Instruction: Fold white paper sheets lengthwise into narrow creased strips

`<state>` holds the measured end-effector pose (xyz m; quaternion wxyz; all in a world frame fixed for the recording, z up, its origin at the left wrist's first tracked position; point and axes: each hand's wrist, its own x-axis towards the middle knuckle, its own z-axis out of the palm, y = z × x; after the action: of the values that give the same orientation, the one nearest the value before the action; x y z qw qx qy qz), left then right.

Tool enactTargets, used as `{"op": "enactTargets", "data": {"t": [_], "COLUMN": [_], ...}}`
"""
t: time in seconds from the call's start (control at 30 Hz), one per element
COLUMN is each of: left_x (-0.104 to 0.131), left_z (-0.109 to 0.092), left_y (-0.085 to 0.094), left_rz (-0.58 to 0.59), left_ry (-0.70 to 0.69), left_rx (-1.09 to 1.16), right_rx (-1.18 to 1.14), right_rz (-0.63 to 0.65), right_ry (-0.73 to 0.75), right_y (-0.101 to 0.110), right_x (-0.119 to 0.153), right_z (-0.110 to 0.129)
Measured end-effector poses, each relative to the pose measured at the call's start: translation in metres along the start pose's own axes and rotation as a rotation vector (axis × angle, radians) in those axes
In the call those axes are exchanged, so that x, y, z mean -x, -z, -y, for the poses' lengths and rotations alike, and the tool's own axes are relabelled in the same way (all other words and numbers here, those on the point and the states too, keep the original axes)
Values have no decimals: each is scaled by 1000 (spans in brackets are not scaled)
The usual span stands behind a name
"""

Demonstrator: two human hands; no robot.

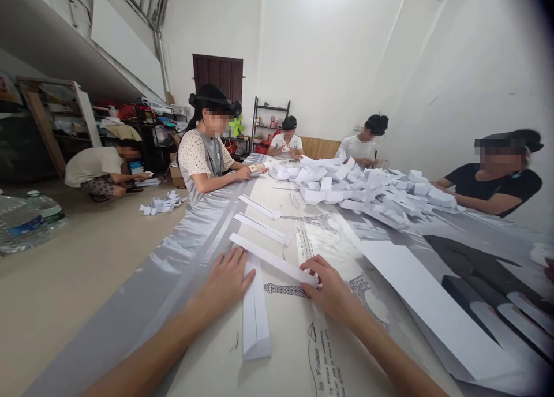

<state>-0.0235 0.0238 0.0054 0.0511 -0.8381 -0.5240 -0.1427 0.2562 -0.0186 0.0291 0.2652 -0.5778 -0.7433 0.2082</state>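
Note:
My left hand (227, 278) lies flat, fingers stretched out, at the left edge of a folded white paper piece (256, 322), its thumb resting on that paper. This piece lies lengthwise toward me, with a seam down it and a slanted fold at the near end. Between finger and thumb my right hand (332, 287) grips the right end of a long white paper strip (272, 259). The strip slants across the far end of the folded piece, and its left end reaches beyond my left fingertips. Two more folded strips, a nearer one (262, 228) and a farther one (258, 206), lie beyond.
A large heap of folded white papers (341, 183) covers the table's far right. Flat white sheets (428, 299) lie right of my right hand. The printed tablecloth (208, 351) runs beneath. Several people sit around the table; one person (99, 166) squats left beside papers (162, 202) on the floor.

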Motion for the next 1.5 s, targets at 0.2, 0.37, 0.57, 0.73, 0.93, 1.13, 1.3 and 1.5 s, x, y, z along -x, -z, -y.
{"op": "enactTargets", "data": {"t": [0.2,0.37,0.57,0.73,0.93,1.13,1.3,1.5], "left_x": [1,1,-1,-2,-6,-7,-9,-12], "left_z": [-1,-1,4,7,11,12,9,9], "left_y": [5,5,-1,-8,-15,-8,0,-1], "left_rz": [-5,-7,-55,-107,-67,3,43,16], "left_ry": [1,25,63,65,-85,-95,-108,-121], "left_rx": [11,-6,-1,-16,139,153,96,152], "right_rx": [-9,-322,-531,-387,-276,-260,-378,-210], "right_rz": [29,86,142,184,332,262,224,357], "right_ry": [-14,-27,-237,-223,-44,-30,-132,40], "right_y": [3,11,14,8,9,8,-4,-1], "right_x": [3,5,5,3,9,10,8,16], "right_z": [13,22,21,11,22,21,16,30]}}
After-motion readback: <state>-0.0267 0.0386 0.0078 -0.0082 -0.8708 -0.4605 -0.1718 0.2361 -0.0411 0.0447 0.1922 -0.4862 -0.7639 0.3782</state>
